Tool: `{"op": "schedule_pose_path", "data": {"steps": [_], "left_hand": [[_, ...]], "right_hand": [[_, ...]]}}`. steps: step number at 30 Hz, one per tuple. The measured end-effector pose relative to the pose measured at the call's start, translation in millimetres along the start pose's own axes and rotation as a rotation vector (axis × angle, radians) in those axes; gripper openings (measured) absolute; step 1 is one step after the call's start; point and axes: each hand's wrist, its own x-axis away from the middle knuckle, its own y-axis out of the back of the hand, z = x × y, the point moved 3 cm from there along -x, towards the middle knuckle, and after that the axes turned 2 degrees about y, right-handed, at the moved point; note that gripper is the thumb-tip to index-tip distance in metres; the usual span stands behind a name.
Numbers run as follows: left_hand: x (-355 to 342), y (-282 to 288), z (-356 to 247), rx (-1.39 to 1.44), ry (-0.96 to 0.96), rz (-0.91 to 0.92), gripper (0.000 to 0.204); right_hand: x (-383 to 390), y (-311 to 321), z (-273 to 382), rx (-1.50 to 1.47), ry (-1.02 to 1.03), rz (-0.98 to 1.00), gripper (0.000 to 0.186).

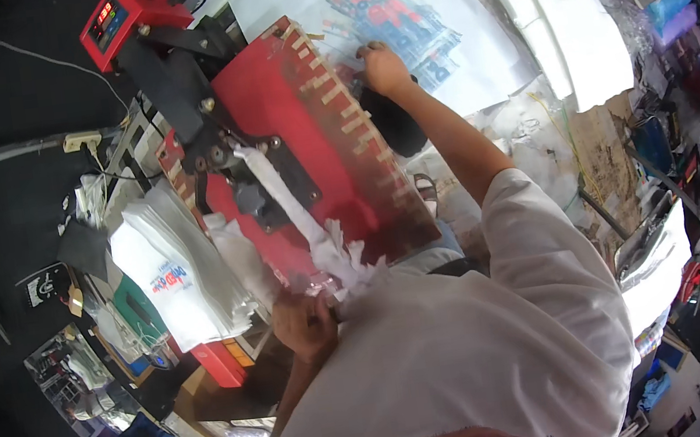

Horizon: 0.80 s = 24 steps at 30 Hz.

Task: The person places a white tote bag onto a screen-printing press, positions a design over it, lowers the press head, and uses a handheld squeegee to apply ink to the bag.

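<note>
A heat press with a red upper plate (261, 80) stands in front of me, its edge lined with strips of tan tape. A press handle (280, 188) wrapped in white cloth slants down toward me. Beside its lower end, my left hand (304, 329) is closed; what its fingers hold, if anything, is hidden. My right hand (386, 70) reaches past the plate's right edge with its fingers curled, over the near side of a sheet with red and blue prints (399, 22). Whatever lies in those fingers cannot be made out. Under the right wrist is a black surface (397, 119).
A red control box (134, 21) with a lit display tops the press. White printed bags (173, 282) are stacked at the left. More folded white material (566, 13) lies at the right, near clear plastic (526, 142). A red box (219, 364) sits below the stack.
</note>
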Motion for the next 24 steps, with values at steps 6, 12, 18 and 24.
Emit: {"op": "schedule_pose_path", "data": {"steps": [6, 12, 18, 24], "left_hand": [[16.1, 0.7, 18.6, -0.041, 0.071, 0.24, 0.012], [25.7, -4.9, 31.9, -0.17, 0.187, 0.495, 0.015], [45.8, -7.2, 34.3, -0.14, -0.168, 0.377, 0.015], [43.7, -12.1, 39.3, 0.05, -0.045, 0.248, 0.015]], "right_hand": [[-92.8, -23.5, 9.1, 0.061, 0.337, 0.091, 0.06], [-155.2, -40.6, 22.9, 0.196, 0.459, 0.401, 0.078], [-160.3, -63.5, 33.2, 0.337, 0.519, 0.545, 0.07], [-165.7, 16.3, 18.4, -0.033, 0.278, 0.125, 0.043]]}}
